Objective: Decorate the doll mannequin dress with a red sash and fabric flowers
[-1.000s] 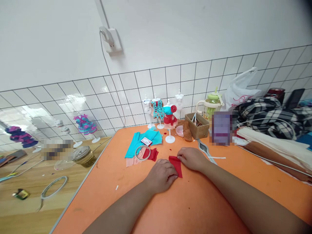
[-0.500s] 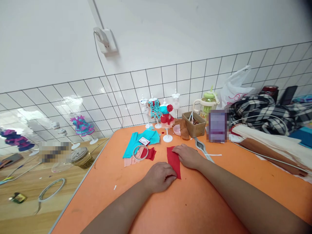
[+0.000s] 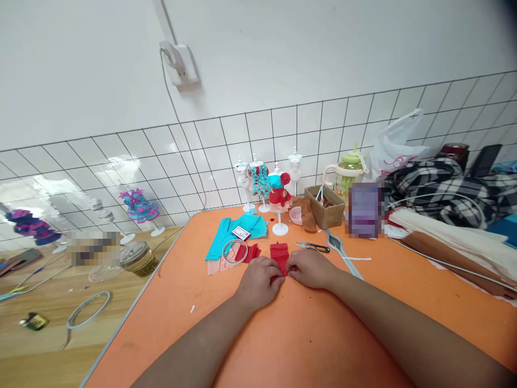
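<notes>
A small piece of red cloth [image 3: 278,251] lies on the orange table between my hands, with a fold across its upper part. My left hand [image 3: 262,285] pinches its near left edge, fingers curled. At the near right edge, my right hand [image 3: 309,269] grips the same cloth with closed fingers. The fingertips cover the cloth's near end. Just beyond my right hand lie black-handled thread snips [image 3: 315,247]. Left of the cloth are a metal ring [image 3: 235,262], more red scraps [image 3: 253,253] and turquoise fabric [image 3: 226,237] with a white label card [image 3: 241,233] on it.
Small dress forms stand at the back, one wearing a red and turquoise dress [image 3: 278,194]. To their right are a pink bowl [image 3: 296,215], a cardboard box [image 3: 329,214] and a green-lidded bottle [image 3: 349,172]. Fabric pieces [image 3: 444,253] cover the right side. A wooden table [image 3: 52,291] adjoins at left.
The red cloth went from a long flat strip to a shorter, folded piece. My right hand moved down toward my left hand, uncovering the thread snips. My left hand moved slightly up and left.
</notes>
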Demonstrator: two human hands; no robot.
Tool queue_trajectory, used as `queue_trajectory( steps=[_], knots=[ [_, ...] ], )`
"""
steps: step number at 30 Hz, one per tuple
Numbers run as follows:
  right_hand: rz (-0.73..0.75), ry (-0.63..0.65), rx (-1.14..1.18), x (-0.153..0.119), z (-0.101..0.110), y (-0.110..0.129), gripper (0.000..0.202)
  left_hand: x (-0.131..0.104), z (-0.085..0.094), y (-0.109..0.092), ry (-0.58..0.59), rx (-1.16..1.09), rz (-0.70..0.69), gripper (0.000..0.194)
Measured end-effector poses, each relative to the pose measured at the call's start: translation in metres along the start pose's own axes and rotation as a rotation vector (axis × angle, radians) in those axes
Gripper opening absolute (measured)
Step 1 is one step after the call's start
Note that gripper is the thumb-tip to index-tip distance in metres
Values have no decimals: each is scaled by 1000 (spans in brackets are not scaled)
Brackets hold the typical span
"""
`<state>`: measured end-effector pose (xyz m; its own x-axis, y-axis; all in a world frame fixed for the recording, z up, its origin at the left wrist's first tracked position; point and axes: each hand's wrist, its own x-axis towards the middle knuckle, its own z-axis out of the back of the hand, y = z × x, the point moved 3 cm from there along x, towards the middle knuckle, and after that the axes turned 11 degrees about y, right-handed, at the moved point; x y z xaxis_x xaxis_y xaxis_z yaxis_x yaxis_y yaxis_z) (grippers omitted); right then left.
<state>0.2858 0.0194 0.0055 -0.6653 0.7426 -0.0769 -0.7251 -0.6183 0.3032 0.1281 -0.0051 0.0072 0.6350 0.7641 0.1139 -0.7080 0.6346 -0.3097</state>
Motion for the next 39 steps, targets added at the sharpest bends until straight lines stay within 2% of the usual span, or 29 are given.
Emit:
queue_trajectory(
  steps=[6,10,14,19,25,32,39],
  knots=[
    [-21,32,-156,-4,5,9,16,1,0,-5,48,130,-1,17],
    [-35,-13,-63,-1,4,12,14,1,2,-6,42,141,-22,18],
    [-68,39,9,4,-2,8,12,1,2,-4,34,146,-27,17],
    [-91,19,55,6,-7,4,13,4,-4,1,64,162,6,21],
    [-110,-1,26,5,-7,5,15,5,-6,2,78,145,39,23],
    [-148,21,-30,4,-3,9,13,5,-3,-2,46,144,-10,22],
    [-178,11,-31,4,-5,6,16,5,-7,2,56,121,45,20]
  ],
)
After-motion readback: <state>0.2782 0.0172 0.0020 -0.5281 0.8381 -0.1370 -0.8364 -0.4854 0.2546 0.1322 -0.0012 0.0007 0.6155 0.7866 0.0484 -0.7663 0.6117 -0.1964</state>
